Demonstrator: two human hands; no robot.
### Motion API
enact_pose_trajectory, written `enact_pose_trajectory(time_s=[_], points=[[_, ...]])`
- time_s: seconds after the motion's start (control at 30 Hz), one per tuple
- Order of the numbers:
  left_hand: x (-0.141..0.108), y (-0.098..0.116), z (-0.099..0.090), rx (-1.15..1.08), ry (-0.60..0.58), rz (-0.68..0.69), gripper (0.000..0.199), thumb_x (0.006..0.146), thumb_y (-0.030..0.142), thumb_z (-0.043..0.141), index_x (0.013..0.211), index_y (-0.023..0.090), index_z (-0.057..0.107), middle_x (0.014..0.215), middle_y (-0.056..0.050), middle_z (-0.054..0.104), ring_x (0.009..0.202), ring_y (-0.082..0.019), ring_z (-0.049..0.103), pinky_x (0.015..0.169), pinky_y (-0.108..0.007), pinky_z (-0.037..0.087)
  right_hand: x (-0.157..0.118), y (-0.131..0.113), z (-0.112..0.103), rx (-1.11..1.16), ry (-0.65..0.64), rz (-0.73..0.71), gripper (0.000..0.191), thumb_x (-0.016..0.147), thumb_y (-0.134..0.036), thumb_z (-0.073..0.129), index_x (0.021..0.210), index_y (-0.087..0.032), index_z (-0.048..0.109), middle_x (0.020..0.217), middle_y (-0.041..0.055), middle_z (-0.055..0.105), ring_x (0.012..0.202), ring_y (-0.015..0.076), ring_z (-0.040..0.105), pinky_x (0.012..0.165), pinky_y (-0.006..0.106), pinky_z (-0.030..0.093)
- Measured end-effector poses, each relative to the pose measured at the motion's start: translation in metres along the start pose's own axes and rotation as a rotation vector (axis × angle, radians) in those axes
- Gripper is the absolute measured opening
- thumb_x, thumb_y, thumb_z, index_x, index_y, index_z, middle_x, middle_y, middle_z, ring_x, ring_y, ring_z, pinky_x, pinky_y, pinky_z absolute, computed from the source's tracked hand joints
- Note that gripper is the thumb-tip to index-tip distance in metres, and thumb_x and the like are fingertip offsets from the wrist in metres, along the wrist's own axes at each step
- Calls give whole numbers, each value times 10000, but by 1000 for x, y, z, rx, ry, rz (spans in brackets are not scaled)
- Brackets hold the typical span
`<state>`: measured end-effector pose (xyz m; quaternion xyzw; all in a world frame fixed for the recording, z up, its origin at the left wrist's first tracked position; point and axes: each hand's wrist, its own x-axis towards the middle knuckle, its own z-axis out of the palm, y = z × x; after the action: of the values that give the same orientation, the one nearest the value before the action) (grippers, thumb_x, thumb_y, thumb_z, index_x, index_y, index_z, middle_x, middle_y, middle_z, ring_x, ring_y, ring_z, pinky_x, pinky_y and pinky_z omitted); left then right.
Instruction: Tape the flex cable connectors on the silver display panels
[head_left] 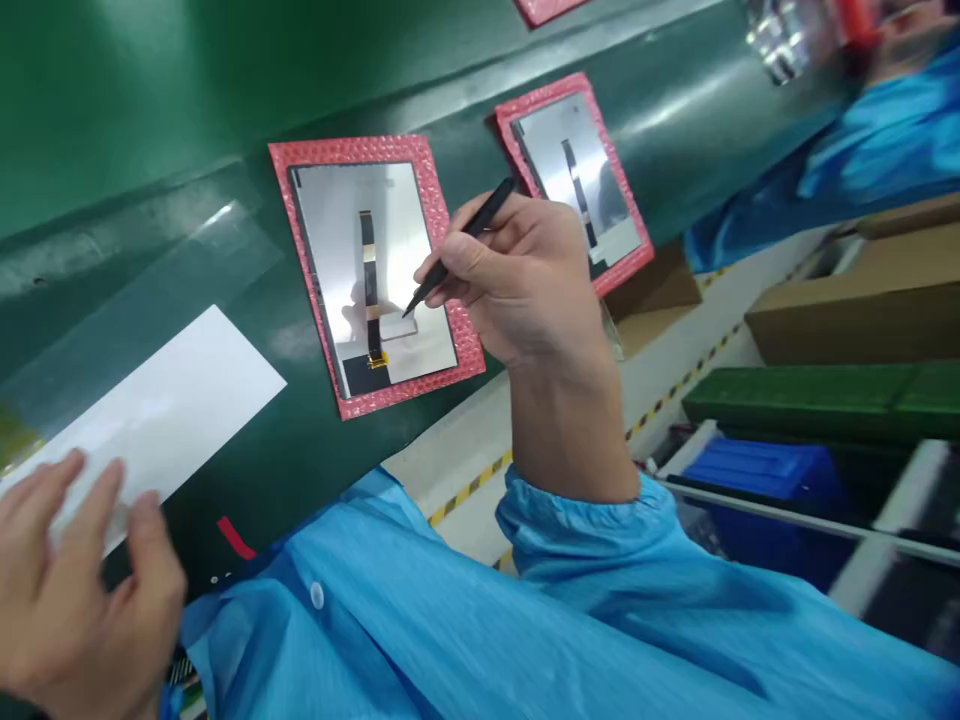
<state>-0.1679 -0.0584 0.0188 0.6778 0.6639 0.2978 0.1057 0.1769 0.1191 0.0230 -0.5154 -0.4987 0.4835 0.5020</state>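
A flat silvery panel (412, 230) with a dark ribbon cable (370, 280) lies on pink bubble wrap (450, 340) at the centre. My right hand (525, 270) grips black tweezers (480, 225), their tip at a small pale label (398, 325) beside the cable's lower end. At the lower left, my left hand (90, 590) has its fingers spread over the near end of a white paper strip (180, 400). Farther right, partly behind my right hand, a second panel (551, 130) with a similar cable rests on its own pink wrap.
The green work surface (300, 460) carries a clear film at left and a red tape piece (236, 538) near its front edge. Another person's blue sleeve (885, 140) shows at upper right. Cardboard boxes (855, 310) and a blue bin (765, 470) stand below right.
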Motion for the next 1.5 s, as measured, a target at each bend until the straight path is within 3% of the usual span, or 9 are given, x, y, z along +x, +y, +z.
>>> enact_pose_trajectory(time_s=[0.03,0.07,0.17,0.23,0.33,0.6,1.03,1.5], points=[[8,22,14,2,40,85,707,943,168,717,1599,395,586,1648,-40,585,1478,-459,564,1261,-733,418,-1,4,-9,7,0,25,437,800,-495,995,896,-220,669,765,22,758,590,155,721,507,249,624],[17,43,31,-28,37,149,622,945,138,717,1536,321,653,1550,-99,665,1414,-424,631,1229,-691,474,-3,9,-14,17,2,49,446,797,-498,998,905,-222,665,759,20,755,582,159,722,499,252,623],[39,91,84,-77,-16,266,408,989,123,682,1392,178,712,1410,-175,742,1341,-377,681,1173,-622,522,-9,19,-16,28,4,114,455,797,-521,995,897,-239,652,742,1,758,570,165,726,477,257,616],[48,107,111,-48,-24,266,332,1024,137,644,1346,160,722,1391,-171,758,1327,-362,685,1161,-587,512,-12,23,-13,33,-3,160,456,785,-515,1004,882,-242,652,743,5,768,582,173,735,474,264,620],[50,111,129,12,-45,241,312,1043,158,630,1340,143,725,1395,-173,759,1327,-366,680,1155,-571,486,-15,24,-11,51,7,218,455,778,-494,1014,870,-243,646,743,21,767,622,190,758,481,269,622],[50,111,123,6,-91,246,352,1010,158,686,1360,144,713,1401,-185,752,1326,-379,674,1160,-588,495,-18,20,-4,8,24,250,487,767,-552,1008,839,-262,623,735,-1,769,646,199,766,491,288,623],[53,112,125,-53,-69,272,379,896,54,793,1272,13,767,1314,-279,764,1249,-447,714,1108,-648,523,-19,11,3,-22,69,259,351,825,-319,971,787,-233,633,725,14,792,601,182,754,495,241,571],[52,114,125,-36,-74,260,380,911,62,781,1288,34,757,1326,-280,760,1274,-429,710,1127,-644,506,-20,13,1,-79,67,262,389,775,-454,998,771,-295,642,771,-5,800,630,224,742,509,351,577]])
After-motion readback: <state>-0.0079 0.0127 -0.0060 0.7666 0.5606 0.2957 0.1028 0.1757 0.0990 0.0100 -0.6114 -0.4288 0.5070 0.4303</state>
